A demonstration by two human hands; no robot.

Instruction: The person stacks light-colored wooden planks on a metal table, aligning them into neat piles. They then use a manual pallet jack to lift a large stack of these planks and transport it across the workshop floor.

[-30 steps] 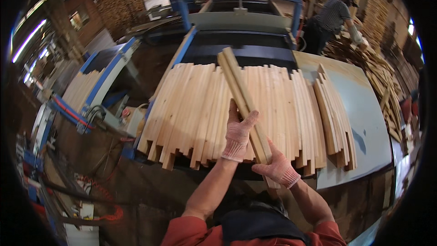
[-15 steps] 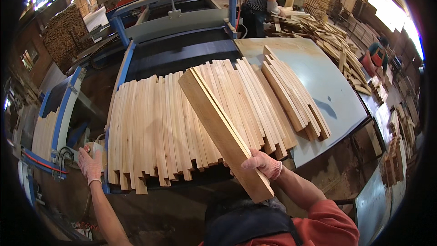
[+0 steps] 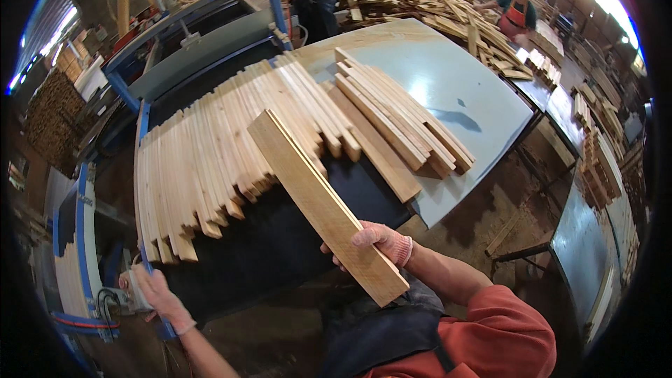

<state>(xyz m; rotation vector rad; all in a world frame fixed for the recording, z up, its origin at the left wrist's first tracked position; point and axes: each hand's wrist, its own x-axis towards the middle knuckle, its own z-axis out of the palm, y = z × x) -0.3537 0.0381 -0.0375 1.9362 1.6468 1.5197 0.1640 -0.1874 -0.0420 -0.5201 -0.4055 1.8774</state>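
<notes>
My right hand, in a pale glove, is closed round the lower part of a long wooden board. A thin second edge runs along its far side; I cannot tell whether this is another piece. The board is held slanting over a dark conveyor belt. My gloved left hand is beside a small grey box at the belt's left edge, its fingers stretched out. Whether it touches the box is unclear. Wooden strips lie side by side across the belt, their near ends uneven.
A loose plank and several stacked strips lie on a grey metal table to the right. A blue machine frame spans the belt's far end. Two people work beyond, by a heap of offcuts.
The strips have moved away along the belt, baring its near part. The view has swung to the right. My left hand has shifted beside the grey box; my right still grips the board.
</notes>
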